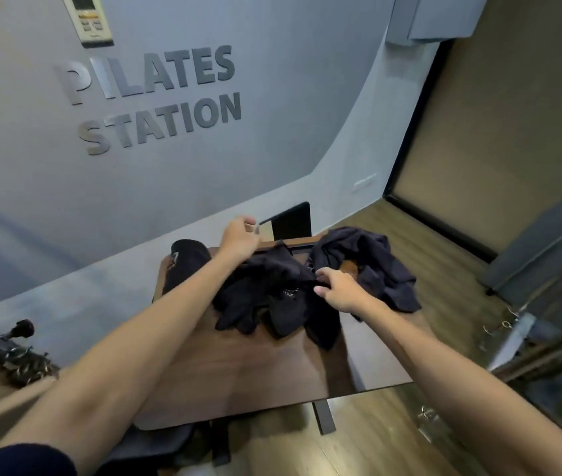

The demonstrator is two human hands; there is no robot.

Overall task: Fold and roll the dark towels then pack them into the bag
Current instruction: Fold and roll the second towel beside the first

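Note:
A heap of dark towels (272,297) lies crumpled on the far half of a brown wooden table (272,369). More dark towel cloth (375,266) is bunched at the far right corner. My left hand (240,237) is curled over the far edge of the heap and grips a towel edge. My right hand (339,290) pinches the cloth in the middle of the heap. A black bag (183,261) lies at the table's far left corner, partly hidden behind my left forearm.
A black chair back (291,219) stands behind the table against the grey wall. Metal equipment with springs (15,355) is at the left, and a metal frame (530,321) at the right. Wooden floor surrounds the table.

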